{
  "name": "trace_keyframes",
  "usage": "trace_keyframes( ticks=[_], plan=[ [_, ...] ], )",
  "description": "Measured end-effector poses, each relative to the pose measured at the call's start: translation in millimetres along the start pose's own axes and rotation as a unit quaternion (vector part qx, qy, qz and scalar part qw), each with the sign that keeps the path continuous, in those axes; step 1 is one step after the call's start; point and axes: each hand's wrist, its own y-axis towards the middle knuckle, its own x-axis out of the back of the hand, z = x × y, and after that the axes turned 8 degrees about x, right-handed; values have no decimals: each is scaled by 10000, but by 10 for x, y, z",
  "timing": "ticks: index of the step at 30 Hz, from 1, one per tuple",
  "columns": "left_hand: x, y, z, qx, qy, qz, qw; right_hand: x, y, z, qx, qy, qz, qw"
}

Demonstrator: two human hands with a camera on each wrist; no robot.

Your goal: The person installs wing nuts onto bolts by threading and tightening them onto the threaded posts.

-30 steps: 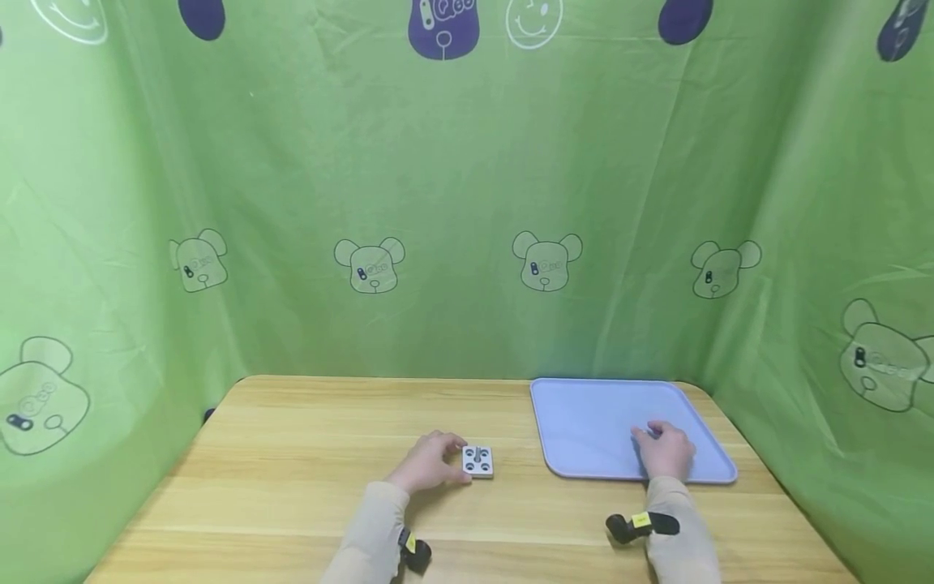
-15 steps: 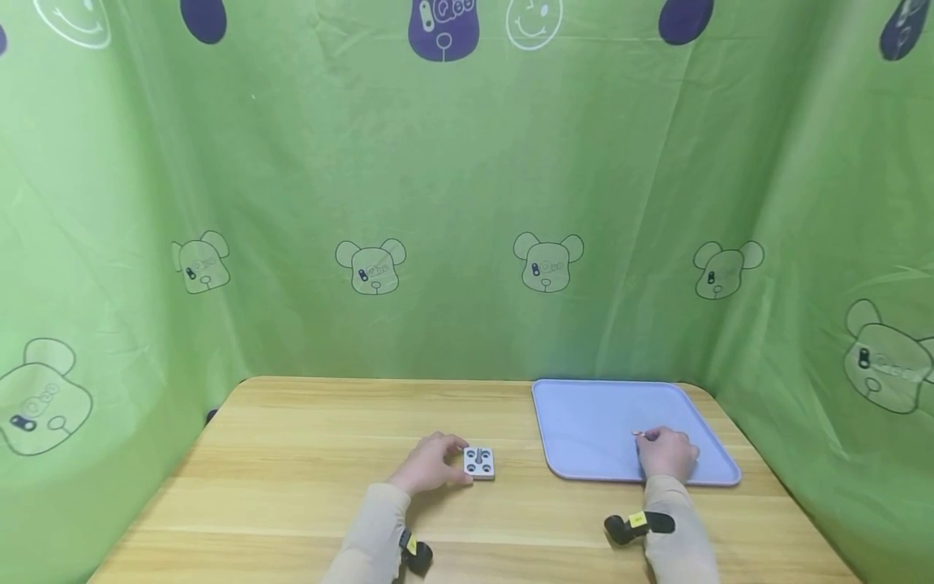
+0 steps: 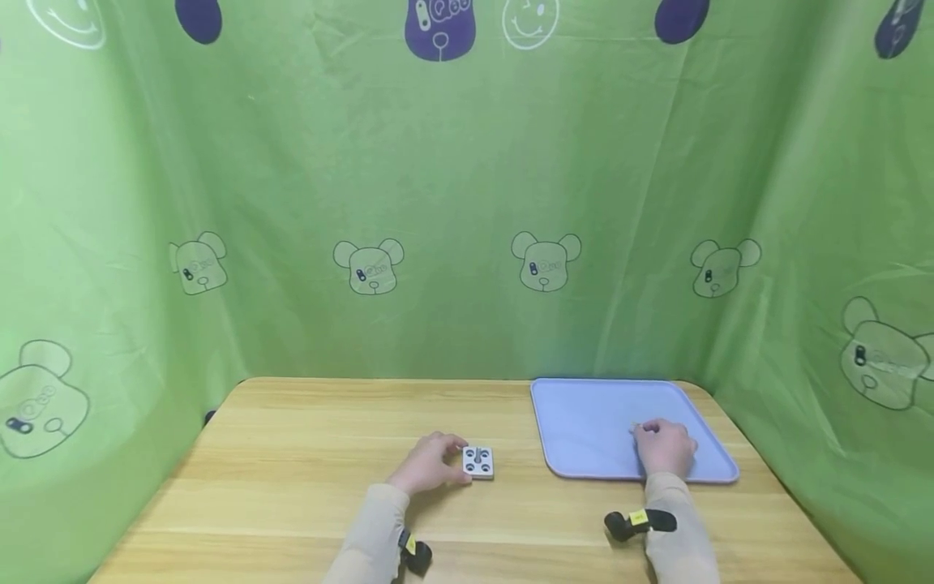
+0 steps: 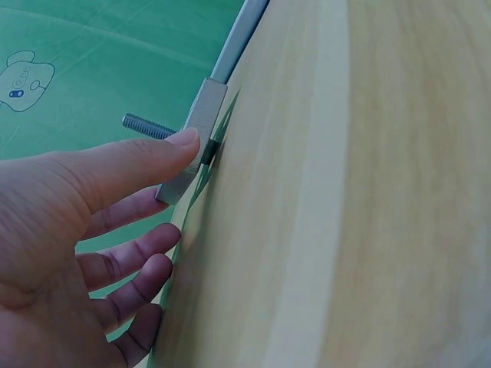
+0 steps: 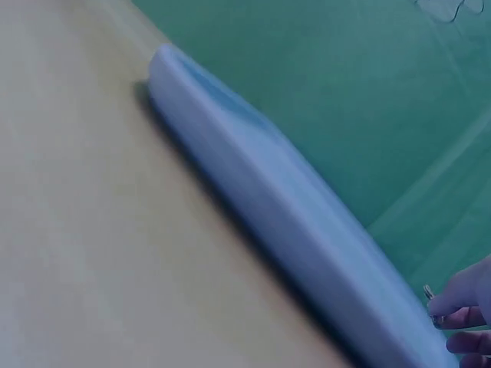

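Observation:
A square silver metal block (image 3: pixel 477 461) with several round holes lies on the table in the head view. A threaded bolt (image 4: pixel 148 126) sticks up from its middle, plain in the left wrist view. My left hand (image 3: pixel 428 464) grips the block's left side, the thumb on its near edge. Over the tray, my right hand (image 3: pixel 666 448) has its fingertips pinched together. A small metal piece (image 5: pixel 428 291) juts from between thumb and finger in the right wrist view, mostly hidden, so its kind is unclear.
The pale blue tray (image 3: pixel 584 422) with a raised rim lies on the right of the wooden table (image 3: pixel 321 430). A green curtain (image 3: pixel 452 324) with bear prints hangs behind and along both sides.
The fingers of my right hand have come together over the tray and now pinch a small metal piece. My left hand and the block stay where they were.

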Motion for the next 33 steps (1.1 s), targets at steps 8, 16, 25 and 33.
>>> trace_keyframes(
  ticks=[8,16,25,33],
  plan=[
    [7,-6,2,82,-40,52,9999,139,35,250,549,366,-323,9973],
    [4,-11,-7,65,-10,38,10000,253,-2,481,946,619,-334,9930],
    [2,-22,-2,94,15,50,9999,255,-109,827,1112,909,226,9894],
    [17,-30,-13,91,-12,68,9999,167,-227,1129,1611,979,513,9807]
  ],
)
